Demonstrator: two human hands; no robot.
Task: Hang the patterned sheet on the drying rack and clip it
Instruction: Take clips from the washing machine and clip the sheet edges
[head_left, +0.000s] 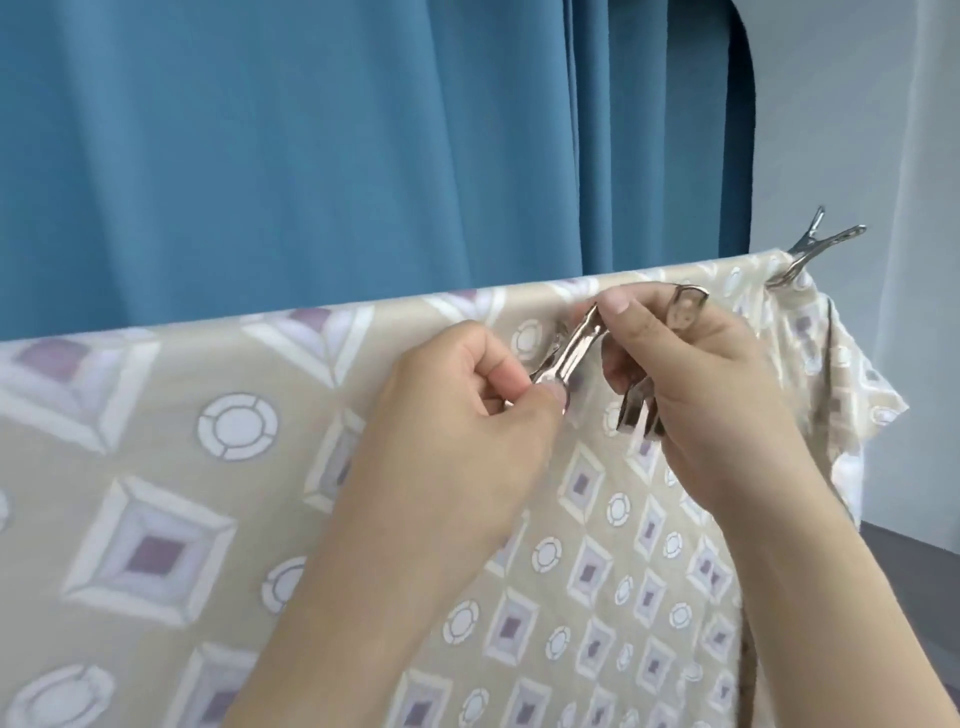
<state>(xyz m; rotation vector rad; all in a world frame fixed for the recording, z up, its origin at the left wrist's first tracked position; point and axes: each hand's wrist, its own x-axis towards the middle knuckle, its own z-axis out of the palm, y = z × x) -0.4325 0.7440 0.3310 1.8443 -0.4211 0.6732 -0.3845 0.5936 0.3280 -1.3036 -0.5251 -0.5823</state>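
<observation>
Patterned sheet (208, 467) already hangs over the rack's top edge, one clip (815, 249) on its far-right corner. L hand (467, 410) pinches a second metal clip (566, 348) w/ its long axis slanting up-right toward the fold just above; R hand (706, 374) (nearer the fold) grips spare clips (639, 408).

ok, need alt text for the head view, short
Two bare hands work metal clips over a beige patterned sheet draped over a drying rack: the left hand pinches one metal clip, the right hand holds spare clips. Another clip already pins the sheet's right corner; a blue curtain hangs behind.
</observation>
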